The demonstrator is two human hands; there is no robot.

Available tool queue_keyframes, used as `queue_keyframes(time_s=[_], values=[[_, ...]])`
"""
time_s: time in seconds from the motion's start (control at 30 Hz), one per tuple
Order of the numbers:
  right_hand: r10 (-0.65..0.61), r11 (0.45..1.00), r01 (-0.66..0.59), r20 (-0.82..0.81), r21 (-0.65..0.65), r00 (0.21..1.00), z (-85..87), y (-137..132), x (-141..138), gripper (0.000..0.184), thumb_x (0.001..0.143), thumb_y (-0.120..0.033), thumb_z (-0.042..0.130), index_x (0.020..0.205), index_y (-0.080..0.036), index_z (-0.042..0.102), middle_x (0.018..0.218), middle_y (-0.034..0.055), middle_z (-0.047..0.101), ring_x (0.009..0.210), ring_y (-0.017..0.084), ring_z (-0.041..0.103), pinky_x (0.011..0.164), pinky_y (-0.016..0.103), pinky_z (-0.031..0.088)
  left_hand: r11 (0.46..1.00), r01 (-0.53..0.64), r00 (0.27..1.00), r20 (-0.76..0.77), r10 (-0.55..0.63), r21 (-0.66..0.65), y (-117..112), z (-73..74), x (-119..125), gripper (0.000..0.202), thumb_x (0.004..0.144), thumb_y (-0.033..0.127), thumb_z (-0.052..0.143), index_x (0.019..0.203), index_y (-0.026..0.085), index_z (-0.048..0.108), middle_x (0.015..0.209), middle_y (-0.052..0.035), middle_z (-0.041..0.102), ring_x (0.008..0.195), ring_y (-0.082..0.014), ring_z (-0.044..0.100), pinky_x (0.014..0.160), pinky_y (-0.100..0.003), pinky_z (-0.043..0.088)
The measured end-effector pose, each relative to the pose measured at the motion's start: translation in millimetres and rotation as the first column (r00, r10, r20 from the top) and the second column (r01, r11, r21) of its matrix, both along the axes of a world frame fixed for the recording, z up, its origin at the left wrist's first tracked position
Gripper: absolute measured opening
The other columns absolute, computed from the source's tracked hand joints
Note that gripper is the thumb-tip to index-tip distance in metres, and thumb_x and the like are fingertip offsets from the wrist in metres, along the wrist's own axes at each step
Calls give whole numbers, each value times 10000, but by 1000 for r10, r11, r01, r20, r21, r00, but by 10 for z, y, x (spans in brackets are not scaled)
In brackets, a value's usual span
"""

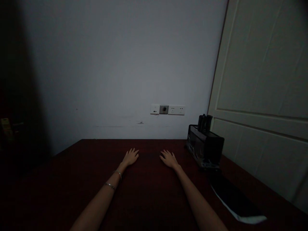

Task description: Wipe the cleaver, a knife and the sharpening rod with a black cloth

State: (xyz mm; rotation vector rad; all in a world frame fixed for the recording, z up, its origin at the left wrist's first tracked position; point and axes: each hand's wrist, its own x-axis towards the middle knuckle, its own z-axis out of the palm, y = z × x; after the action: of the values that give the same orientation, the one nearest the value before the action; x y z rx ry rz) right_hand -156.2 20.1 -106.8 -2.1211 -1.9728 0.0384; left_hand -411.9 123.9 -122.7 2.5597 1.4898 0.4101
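Both of my arms stretch forward over a dark red-brown table [72, 179]. My left hand [131, 157] lies flat on the tabletop, palm down, fingers spread, holding nothing. Two thin bracelets circle that wrist. A hand's width to the right, my right hand [169, 159] also rests flat with its fingers apart and empty. Nearest to the right hand is a black knife block [204, 144] with dark handles sticking out of its top.
A large cleaver-like blade [234, 200] with a pale edge lies on the table in front of the knife block. Wall sockets [167, 110] sit on the white wall behind. A pale panelled door [262, 96] stands at the right. The left side is dark.
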Motion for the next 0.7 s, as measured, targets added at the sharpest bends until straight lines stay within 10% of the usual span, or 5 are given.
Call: queue_keyframes(time_s=[0.7], values=[[39,998,-33,-110,57,993,214,-180,-54,424,864,-351,509,1253,-190,454,1355,102,415,1213,288,404,987,560,294,1000,0,999,-51,2,29,92,-54,7,509,891,396,293,1353,201,378,1443,-124,291,1341,-290,214,1052,-481,182]])
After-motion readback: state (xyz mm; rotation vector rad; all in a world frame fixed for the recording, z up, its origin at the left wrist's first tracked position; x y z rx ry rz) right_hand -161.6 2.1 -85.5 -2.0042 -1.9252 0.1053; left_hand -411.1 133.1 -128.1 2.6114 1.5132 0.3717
